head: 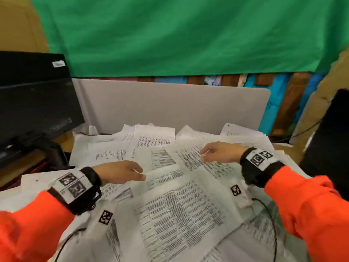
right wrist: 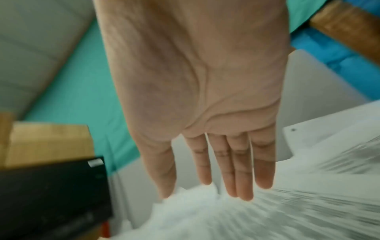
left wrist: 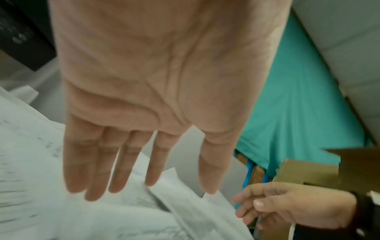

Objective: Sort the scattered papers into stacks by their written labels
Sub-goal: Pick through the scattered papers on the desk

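Hovering flat and wide, the left hand (head: pixel 120 172) is holding nothing; its fingers (left wrist: pixel 96 170) are lying straight above the papers (head: pixel 170 195), palm down. The right hand (head: pixel 219 153) is spreading the same way, fingers (right wrist: pixel 242 170) extended and loose, also empty (whether its tips are brushing the top page is too blurred to say).

Papers are lying directly beneath and ahead of both hands, overlapping at many angles and covering the desk from the near edge to the grey divider (head: pixel 170 106). One large sheet (head: pixel 181 220) is sitting nearest, between the two wrists, its long axis running from near left towards far right. Another sheet (head: pixel 198 161) is lying just under the right hand.

By my reading, sorting is barely starting: no stacks are showing. The left hand is looking nearer to the large sheet's far left corner, so that hand seems best placed to lift it. Labels are not legible at this blur.
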